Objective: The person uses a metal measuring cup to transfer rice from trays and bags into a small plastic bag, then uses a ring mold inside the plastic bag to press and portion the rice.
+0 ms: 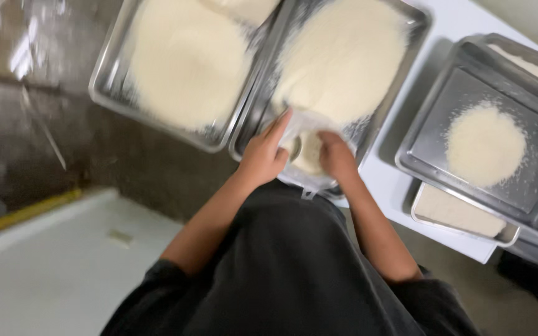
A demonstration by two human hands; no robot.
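Left hand (263, 155) grips the left edge of a clear plastic bag (303, 134), fingers closed on the film, index finger stretched up along it; right hand (336, 155) pinches the bag's right edge, fingers curled shut on the plastic; the two hands sit close together with the bag mouth held between them; pale crumbs (309, 155) show inside the bag, just between the two grips; frame is motion-blurred, finer finger detail can't be told.

Bag hangs over the near end of a metal tray (406, 37) heaped with a pale crumb pile (344, 56), directly beyond both hands; another metal tray (104, 74) with a similar heap (188, 59) lies beyond and left of the left hand, touching the first tray side by side.

Well right of the right hand, a stack of trays (424, 130) on a white table (462, 18); top one carries a small round crumb mound (486, 144); a lower tray (462, 214) sticks out underneath, filled flat with the same pale stuff.

Dark floor (126, 155) left of the left hand; person wears a dark shirt (294, 267).
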